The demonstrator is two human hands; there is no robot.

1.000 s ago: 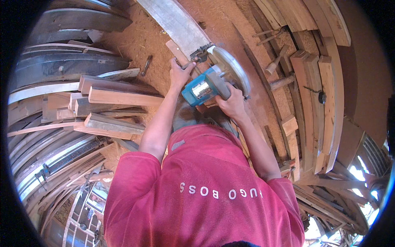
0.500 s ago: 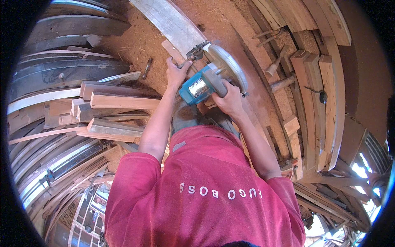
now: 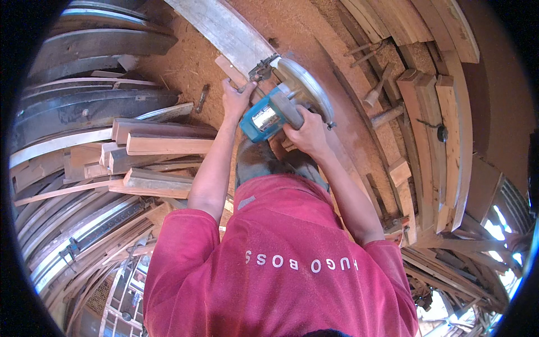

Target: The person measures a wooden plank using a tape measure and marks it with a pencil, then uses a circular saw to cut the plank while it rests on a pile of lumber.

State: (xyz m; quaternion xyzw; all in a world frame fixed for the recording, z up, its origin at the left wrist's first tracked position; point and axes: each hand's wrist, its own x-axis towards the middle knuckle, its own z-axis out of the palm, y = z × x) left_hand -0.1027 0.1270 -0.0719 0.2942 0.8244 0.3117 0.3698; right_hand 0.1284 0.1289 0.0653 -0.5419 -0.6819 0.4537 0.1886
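Observation:
A blue circular saw [image 3: 261,119] with a silver blade guard [image 3: 309,84] rests at the near end of a long grey-brown board [image 3: 224,28]. My right hand [image 3: 307,133] is wrapped round the saw's dark rear handle. On the far left side of the saw, my left hand [image 3: 236,102] is closed at the front of its base, thumb and fingers near a dark metal bracket [image 3: 262,68]. What lies under that palm is hidden. A narrow wood strip [image 3: 229,67] shows beneath the board's left edge. The blade itself is out of sight.
Stacked timber offcuts [image 3: 168,145] lie to the left, with dark curved planks [image 3: 101,106] beyond. At the right are thick beams [image 3: 429,140], a wooden-handled tool [image 3: 377,90] and a small block [image 3: 399,171]. A dark slim tool [image 3: 202,98] lies on sawdust-covered ground [image 3: 185,73].
The saw, both hands and the near end of the board sit slightly farther left and away from me. Both hands keep their places on the saw.

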